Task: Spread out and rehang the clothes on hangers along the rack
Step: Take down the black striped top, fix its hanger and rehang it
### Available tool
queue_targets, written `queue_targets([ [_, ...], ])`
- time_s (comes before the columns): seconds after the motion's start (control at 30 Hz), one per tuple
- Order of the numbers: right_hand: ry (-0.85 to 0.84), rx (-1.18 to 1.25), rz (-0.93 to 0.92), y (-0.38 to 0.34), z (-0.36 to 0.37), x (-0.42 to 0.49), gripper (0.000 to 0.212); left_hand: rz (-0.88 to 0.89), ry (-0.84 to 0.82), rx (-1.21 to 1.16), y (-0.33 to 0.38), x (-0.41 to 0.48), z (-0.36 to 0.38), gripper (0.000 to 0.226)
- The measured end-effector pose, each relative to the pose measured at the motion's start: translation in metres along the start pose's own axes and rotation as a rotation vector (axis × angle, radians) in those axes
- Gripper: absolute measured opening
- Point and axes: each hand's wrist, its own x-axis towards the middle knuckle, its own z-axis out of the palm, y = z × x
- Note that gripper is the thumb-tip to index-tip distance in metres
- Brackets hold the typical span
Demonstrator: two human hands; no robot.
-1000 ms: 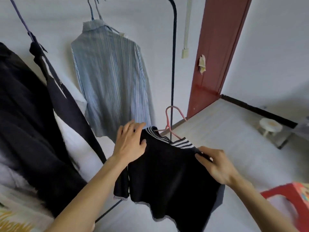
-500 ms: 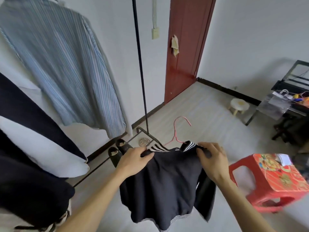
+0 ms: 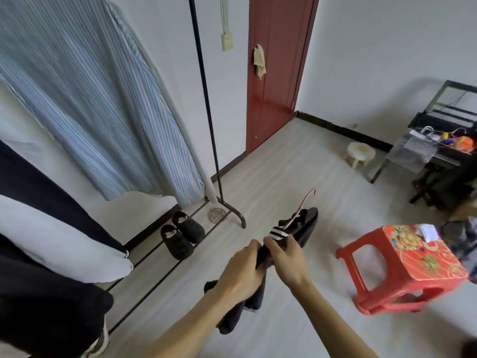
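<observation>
Low in front of me, both hands hold a black top (image 3: 305,226) with a striped collar. It is turned nearly edge-on, and a pink hanger (image 3: 304,202) sticks out of its neck, pointing away. My left hand (image 3: 240,272) grips the near shoulder of the top. My right hand (image 3: 285,257) grips the fabric by the collar, close against the left. The black rack pole (image 3: 206,104) stands behind. A blue striped shirt (image 3: 90,94) hangs from the rack at upper left, with dark and white clothes (image 3: 46,228) at far left.
Black slippers (image 3: 182,233) sit on the rack's bottom rails, beside the rack foot (image 3: 238,218). A red plastic stool (image 3: 410,264) stands at right. A small white stool (image 3: 360,152) and a dark cluttered table (image 3: 444,140) stand at far right. A red door (image 3: 276,73) is behind.
The hands have come together, turning the black top from spread flat facing me to nearly edge-on. The hanger hook now points away. My view has swung right and downward.
</observation>
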Motion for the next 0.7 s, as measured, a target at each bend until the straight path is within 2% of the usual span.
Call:
queue_targets([
  [0.1, -0.03, -0.077, -0.007, 0.003, -0.001, 0.009, 0.026, 0.032, -0.075, 0.036, -0.006, -0.005, -0.005, 0.019],
  [0.23, 0.039, -0.086, -0.007, -0.007, -0.007, 0.007, 0.014, 0.047, -0.208, 0.066, -0.006, -0.002, -0.028, 0.029],
  [0.33, 0.059, -0.088, -0.041, -0.014, -0.019, 0.004, 0.012, 0.094, -0.143, 0.092, -0.008, 0.01, -0.05, 0.026],
  [0.47, 0.039, -0.123, -0.087, -0.022, -0.039, 0.002, 0.016, 0.143, -0.034, 0.199, -0.009, 0.029, -0.075, 0.042],
  [0.7, -0.107, -0.322, -0.22, -0.038, -0.085, -0.004, 0.008, 0.267, 0.105, 0.387, 0.021, 0.068, -0.098, 0.069],
])
